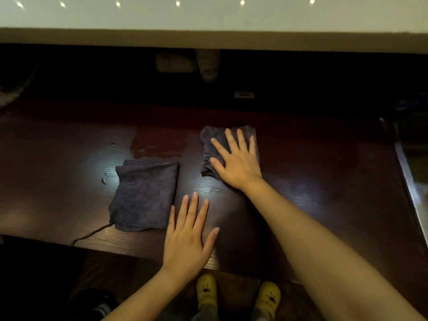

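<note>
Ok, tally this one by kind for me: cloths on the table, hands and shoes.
Dark cloths: 2, the far cloth under the right hand, and the near cloth lying free.
Hands: 2, the right hand and the left hand.
Yellow shoes: 2, the left shoe and the right shoe.
Total: 6.

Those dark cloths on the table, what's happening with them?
A person is standing at a dark wooden table. Their right hand presses flat on one folded cloth, apparently wiping the wood. The left hand rests open on the bare tabletop beside a second cloth, which lies flat and unheld.
</note>
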A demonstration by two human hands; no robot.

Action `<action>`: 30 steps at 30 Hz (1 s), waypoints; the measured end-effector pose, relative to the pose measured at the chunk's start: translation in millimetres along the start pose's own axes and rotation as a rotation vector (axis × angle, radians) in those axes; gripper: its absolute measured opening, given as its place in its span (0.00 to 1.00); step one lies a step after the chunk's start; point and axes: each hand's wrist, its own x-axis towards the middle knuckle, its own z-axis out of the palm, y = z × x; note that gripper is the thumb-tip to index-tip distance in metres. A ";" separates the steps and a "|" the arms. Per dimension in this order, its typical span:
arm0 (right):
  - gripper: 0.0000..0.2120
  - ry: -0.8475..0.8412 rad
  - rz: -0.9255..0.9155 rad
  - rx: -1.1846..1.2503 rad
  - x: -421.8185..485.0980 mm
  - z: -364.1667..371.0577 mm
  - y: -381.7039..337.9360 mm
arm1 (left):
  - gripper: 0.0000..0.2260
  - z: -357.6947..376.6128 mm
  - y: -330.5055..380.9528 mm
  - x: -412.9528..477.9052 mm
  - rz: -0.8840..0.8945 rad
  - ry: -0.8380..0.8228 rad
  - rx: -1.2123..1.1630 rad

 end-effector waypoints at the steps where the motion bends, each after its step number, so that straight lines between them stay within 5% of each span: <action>1: 0.29 -0.011 -0.034 -0.005 -10.5 0.2 1.9 | 0.28 0.0 -0.2 -5.7 0.007 -0.005 0.006; 10: 0.26 -0.006 -0.108 -0.045 -101.0 -16.3 74.3 | 0.30 -4.4 3.4 -7.4 -0.012 -0.040 0.020; 21: 0.30 0.021 0.210 -0.089 -188.0 -36.4 187.5 | 0.30 1.0 1.9 -9.2 -0.023 -0.003 0.015; 30: 0.32 0.101 0.556 0.001 -246.5 -20.1 110.5 | 0.31 3.6 2.7 -8.9 -0.024 -0.001 0.014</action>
